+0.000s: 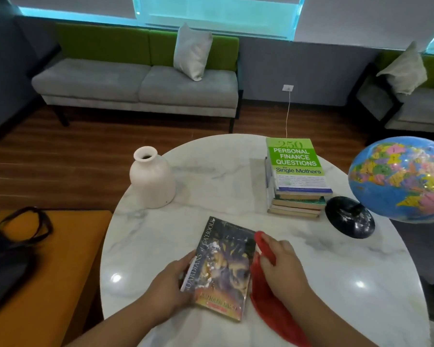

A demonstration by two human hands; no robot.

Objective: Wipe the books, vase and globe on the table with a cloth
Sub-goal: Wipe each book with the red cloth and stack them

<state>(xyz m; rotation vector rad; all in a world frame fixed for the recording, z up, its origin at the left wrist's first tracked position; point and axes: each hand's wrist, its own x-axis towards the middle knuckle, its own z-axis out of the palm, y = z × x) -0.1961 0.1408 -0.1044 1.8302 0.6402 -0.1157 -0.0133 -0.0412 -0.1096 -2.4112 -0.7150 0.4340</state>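
While the left hand (171, 284) grips the spine edge of a paperback (223, 266), thumb on the cover and fingers curled under it, the right hand (283, 266) holds a red cloth (273, 311), its fingers folded over the bunched fabric at the book's right edge. The rest of the cloth trails toward the near edge of the table (211, 171). The paperback lies face up near that near edge, a little left of centre.

The table is round, with a glossy white marble-patterned top veined in grey. A cream vase (152, 179) stands upright at its left edge. A stack of books (296, 176) sits toward the far right edge. Just beside the stack, at the right edge, is a globe (398, 179) on a black base (348, 216), its sphere overhanging the edge.

Beyond the table are a wooden floor (60, 159), a grey and green sofa (135, 83) with a pale pillow (192, 51), a wall socket (288, 88) with a white cable (288, 113), and blinds over bright windows. An orange bench (48, 271) at left carries a black bag (10, 246).

Legible text: on the paperback, "GUARDIANS of GA'HOOLE" and "KATHRYN LASKY"; on the top book of the stack, "250 PERSONAL FINANCE QUESTIONS for Single Mothers".
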